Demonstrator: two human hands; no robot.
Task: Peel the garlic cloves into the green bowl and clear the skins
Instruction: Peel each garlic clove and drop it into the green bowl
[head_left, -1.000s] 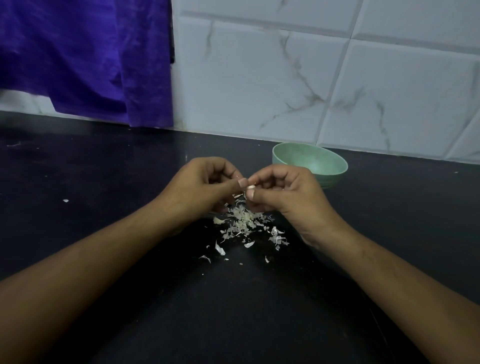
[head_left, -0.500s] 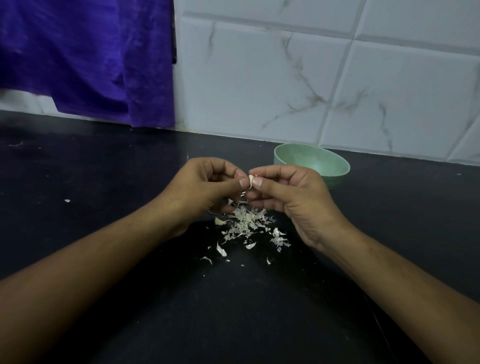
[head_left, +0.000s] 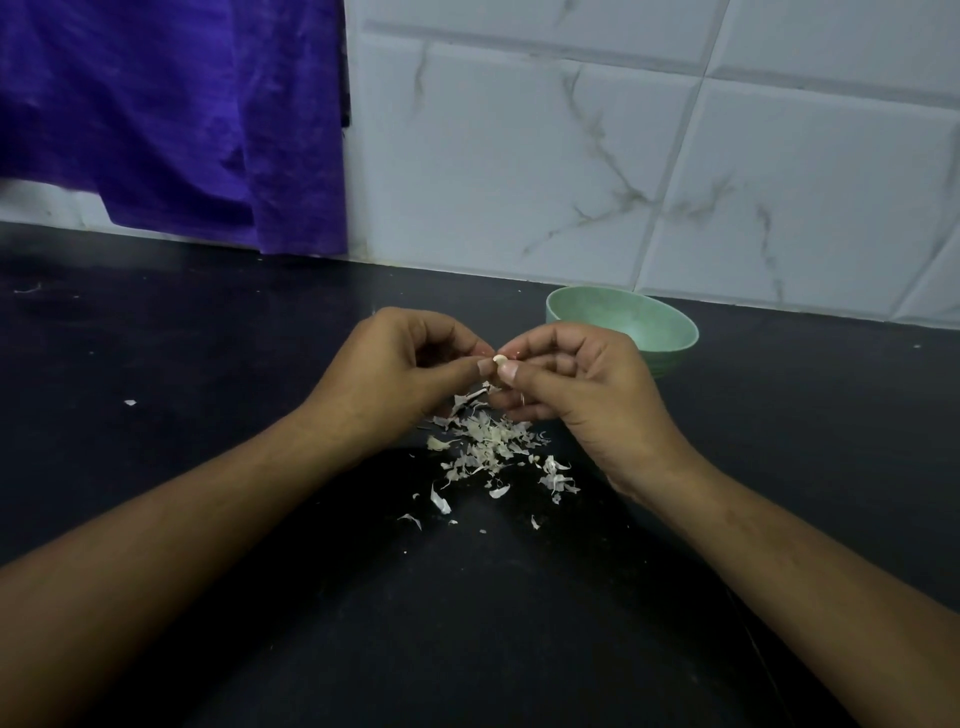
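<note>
A purple cloth (head_left: 171, 119) hangs over the back left corner of the dark worktop (head_left: 208, 338), its hem reaching the line where the worktop meets the white marbled tile wall (head_left: 519, 156). On the left part of the worktop, well apart from everything else, lies one small pale flake of skin (head_left: 130, 402). Near the middle, the left hand (head_left: 395, 379) is raised just above the surface with its fingers curled inward, and its thumb and forefinger pinch one side of a small pale garlic clove (head_left: 500, 359). The clove sits between the two hands, held in the air above the worktop, and only a small part of it shows between the fingertips. Directly below and toward the front edge lies a loose heap of garlic skins (head_left: 488, 447), thick in the middle and thinning into scattered flakes nearer the front. The right hand (head_left: 582, 395) meets the left at the clove: its thumb and forefinger pinch the other side, and its remaining fingers are curled under. Just behind the right hand, toward the back edge and near the wall, stands the green bowl (head_left: 623, 322), upright, with its near rim hidden by the knuckles; what lies inside cannot be made out. Both bare forearms reach in from the front edge of the worktop.
</note>
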